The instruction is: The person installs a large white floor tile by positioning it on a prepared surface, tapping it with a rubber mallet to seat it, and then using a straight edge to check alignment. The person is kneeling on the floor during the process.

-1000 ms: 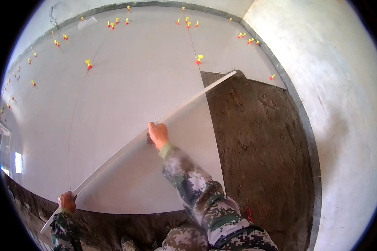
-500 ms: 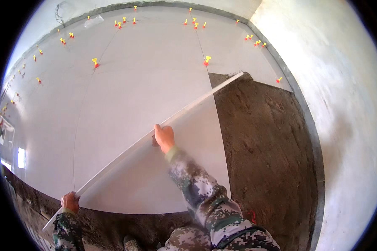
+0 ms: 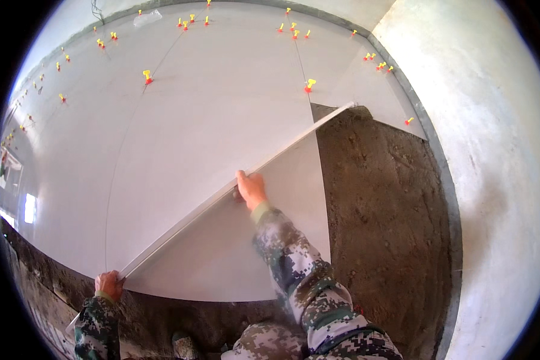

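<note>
A long, narrow pale straightedge bar (image 3: 306,137) lies diagonally across the large grey floor tiles (image 3: 180,126), its far end at the edge of a patch of brown mortar (image 3: 384,222). Near the middle of the bar, my right hand (image 3: 251,188) has its fingers closed around it, thumb on the upper edge. My left hand (image 3: 110,284) grips the bar lower down at the left, near the near edge of the tiles. Several yellow and red levelling clips (image 3: 310,85) stand along the tile joints.
A white wall (image 3: 504,156) rises at the right, with a grey strip along its foot, and another wall runs along the back. Dark, dirty ground (image 3: 48,282) borders the tiles at the lower left. My knee and shoe show at the bottom. A clear plastic scrap (image 3: 147,18) lies at the back.
Tiles, clips and both hands sit somewhat further right and mostly higher in the picture as the view has shifted. Both hands have kept hold of the bar.
</note>
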A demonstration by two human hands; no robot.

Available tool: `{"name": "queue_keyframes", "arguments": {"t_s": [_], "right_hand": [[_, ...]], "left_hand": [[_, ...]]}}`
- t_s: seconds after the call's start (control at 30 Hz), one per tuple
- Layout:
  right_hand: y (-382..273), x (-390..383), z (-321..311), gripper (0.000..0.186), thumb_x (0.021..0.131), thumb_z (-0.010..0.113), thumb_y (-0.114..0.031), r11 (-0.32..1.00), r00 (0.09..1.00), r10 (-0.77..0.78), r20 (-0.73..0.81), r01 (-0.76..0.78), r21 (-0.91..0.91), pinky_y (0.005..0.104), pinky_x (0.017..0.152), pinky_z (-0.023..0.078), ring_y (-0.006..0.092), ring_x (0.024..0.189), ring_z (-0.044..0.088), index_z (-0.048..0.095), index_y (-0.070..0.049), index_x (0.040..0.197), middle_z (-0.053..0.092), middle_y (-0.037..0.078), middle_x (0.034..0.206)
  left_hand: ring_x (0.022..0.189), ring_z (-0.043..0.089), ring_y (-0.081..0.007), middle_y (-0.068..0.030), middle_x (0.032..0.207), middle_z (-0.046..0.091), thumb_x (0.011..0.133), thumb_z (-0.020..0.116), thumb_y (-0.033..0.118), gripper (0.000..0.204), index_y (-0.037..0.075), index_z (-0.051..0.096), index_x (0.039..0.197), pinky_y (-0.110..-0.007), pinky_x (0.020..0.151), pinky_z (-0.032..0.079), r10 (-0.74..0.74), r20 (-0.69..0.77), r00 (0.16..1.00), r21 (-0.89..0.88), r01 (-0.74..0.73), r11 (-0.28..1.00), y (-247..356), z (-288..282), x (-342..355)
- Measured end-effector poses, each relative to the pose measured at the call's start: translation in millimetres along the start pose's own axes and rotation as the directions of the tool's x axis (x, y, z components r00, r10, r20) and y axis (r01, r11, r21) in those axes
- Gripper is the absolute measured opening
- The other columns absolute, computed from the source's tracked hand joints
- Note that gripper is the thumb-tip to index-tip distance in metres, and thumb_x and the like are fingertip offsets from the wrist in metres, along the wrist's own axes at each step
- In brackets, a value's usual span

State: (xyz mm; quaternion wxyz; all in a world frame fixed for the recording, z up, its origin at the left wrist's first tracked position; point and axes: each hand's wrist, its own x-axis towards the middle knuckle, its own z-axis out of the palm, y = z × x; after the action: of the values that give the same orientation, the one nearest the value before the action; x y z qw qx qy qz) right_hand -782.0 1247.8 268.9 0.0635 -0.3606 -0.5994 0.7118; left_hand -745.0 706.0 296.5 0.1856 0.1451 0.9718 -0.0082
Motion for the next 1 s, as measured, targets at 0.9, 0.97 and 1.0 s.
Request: {"name": "queue_keyframes", "arguments": {"t_s": [0.9,0.97,1.0], "right_hand": [[-6.2,2.8,79.8,0.037,0.092,0.057,-0.023,0.993,0.973,-0.038,0.226,0.013,0.114,0.0360,0.043,0.042,0.0190,0.045,0.048,0.047,-0.001,0.064,0.051,0.008,0.060],[-5.8,14.1,83.5,0.037,0.091,0.058,-0.027,0.997,0.964,0.005,0.266,-0.024,0.070,0.0389,0.052,0.052,0.0227,0.053,0.057,0.052,0.002,0.069,0.058,0.012,0.067],[-2.9,16.2,87.1,0.037,0.091,0.058,-0.027,0.996,0.965,-0.001,0.262,-0.021,0.083,0.0392,0.052,0.051,0.0226,0.054,0.058,0.051,0.002,0.069,0.058,0.012,0.067]], "left_hand": [[0.080,0.062,-0.0440,-0.0183,0.078,0.062,0.083,0.063,0.011,0.007,0.005,0.062,0.086,-0.055,0.070,0.048,0.018,-0.342,0.939,-0.069,-0.044,0.997,-64.2,29.6,-20.1],[0.083,0.062,-0.0439,-0.0191,0.082,0.063,0.083,0.064,0.012,0.008,0.005,0.062,0.087,-0.055,0.071,0.048,-0.017,-0.297,0.955,-0.026,0.010,1.000,-69.1,31.5,-13.5],[0.084,0.062,-0.0440,-0.0193,0.083,0.063,0.083,0.064,0.012,0.008,0.005,0.062,0.087,-0.055,0.071,0.048,-0.031,-0.286,0.958,0.005,0.034,0.999,-73.4,32.3,-10.5]]}}
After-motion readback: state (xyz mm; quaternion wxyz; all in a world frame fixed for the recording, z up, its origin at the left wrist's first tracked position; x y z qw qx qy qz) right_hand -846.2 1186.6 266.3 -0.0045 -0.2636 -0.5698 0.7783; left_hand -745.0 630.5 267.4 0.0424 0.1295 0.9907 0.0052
